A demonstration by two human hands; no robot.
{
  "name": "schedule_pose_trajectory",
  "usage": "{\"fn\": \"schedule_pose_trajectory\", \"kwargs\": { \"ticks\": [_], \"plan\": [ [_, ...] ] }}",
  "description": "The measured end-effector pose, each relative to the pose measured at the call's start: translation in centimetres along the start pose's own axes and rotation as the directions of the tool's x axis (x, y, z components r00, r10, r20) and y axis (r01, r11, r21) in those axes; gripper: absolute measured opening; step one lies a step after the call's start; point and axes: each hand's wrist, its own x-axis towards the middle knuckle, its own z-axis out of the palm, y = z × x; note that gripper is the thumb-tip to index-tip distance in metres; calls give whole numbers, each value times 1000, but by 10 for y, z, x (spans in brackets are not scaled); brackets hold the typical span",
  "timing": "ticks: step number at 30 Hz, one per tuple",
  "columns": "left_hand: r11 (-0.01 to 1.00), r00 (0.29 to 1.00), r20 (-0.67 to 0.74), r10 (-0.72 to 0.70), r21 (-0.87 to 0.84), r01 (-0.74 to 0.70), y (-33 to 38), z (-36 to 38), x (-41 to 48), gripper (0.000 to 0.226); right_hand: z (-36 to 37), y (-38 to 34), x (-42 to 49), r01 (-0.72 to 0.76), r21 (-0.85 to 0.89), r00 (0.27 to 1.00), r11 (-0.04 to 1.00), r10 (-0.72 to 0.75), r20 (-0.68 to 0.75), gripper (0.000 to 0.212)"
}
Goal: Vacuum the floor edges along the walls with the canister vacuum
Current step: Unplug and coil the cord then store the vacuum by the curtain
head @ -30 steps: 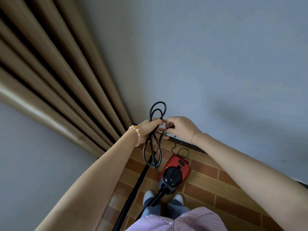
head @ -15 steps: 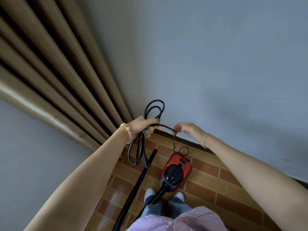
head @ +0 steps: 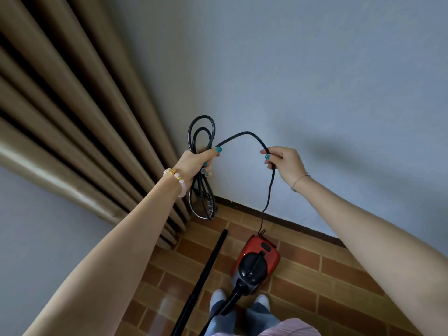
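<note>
Left hand (head: 195,162): fingers (head: 206,169) clenched round the coiled power cord (head: 242,134), with loops above and below the fist. Right hand (head: 284,163): fingers (head: 266,156) pinch a single strand, which arches between the two hands. From the right fingers the cord drops to the red canister vacuum (head: 257,258), well below on the brick-pattern floor (head: 315,275) by the wall (head: 315,93), black wand (head: 206,270) just beside it.
</note>
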Motion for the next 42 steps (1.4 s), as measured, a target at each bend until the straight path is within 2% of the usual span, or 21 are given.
{"fn": "schedule_pose_trajectory", "kwargs": {
  "ticks": [6, 11, 15, 20, 25, 29, 33, 35, 37, 40, 42],
  "plan": [
    [991, 988, -80, 133, 26, -131, 25, 17, 11, 17, -15, -38, 15, 102, 23, 991, 995, -99, -91, 26],
    [993, 990, -87, 115, 0, -115, 30, 28, 17, 12, -19, -62, 21, 147, 56, 981, 988, -138, -139, 25],
    [999, 998, -60, 23, -46, -25, 18, 46, 22, 12, -10, -62, 17, 85, 105, 990, 991, -73, -118, 22],
    [997, 997, 46, -70, -24, 71, -7, 75, 31, 22, -2, -46, 7, -26, 148, 999, 989, 32, -35, 20],
    [991, 992, 105, -66, 124, 52, -21, 98, 41, 27, -2, -35, 6, -75, 160, 997, 984, 76, -2, 20],
    [985, 982, 181, -56, 169, 25, -22, 105, 47, 21, -6, -27, 11, -120, 194, 992, 974, 125, -16, 16],
    [975, 978, 193, -82, 217, 38, -27, 107, 51, 15, -7, -24, 15, -146, 221, 987, 964, 157, -33, 15],
    [958, 978, 182, -101, 282, 46, -32, 110, 54, 8, -8, -20, 19, -142, 109, 987, 984, 148, -54, 18],
    [945, 986, 128, -104, 323, 58, -38, 112, 57, 14, -11, -17, 20, -130, -12, 991, 991, 130, -29, 23],
    [972, 995, 5, -101, 214, 98, -48, 107, 64, 29, -15, -6, 15, -164, -4, 986, 986, 164, 15, 25],
    [981, 995, -18, -96, 168, 98, -57, 102, 72, 37, -18, 13, 12, -236, 32, 972, 971, 236, 8, 24]
  ]
}}
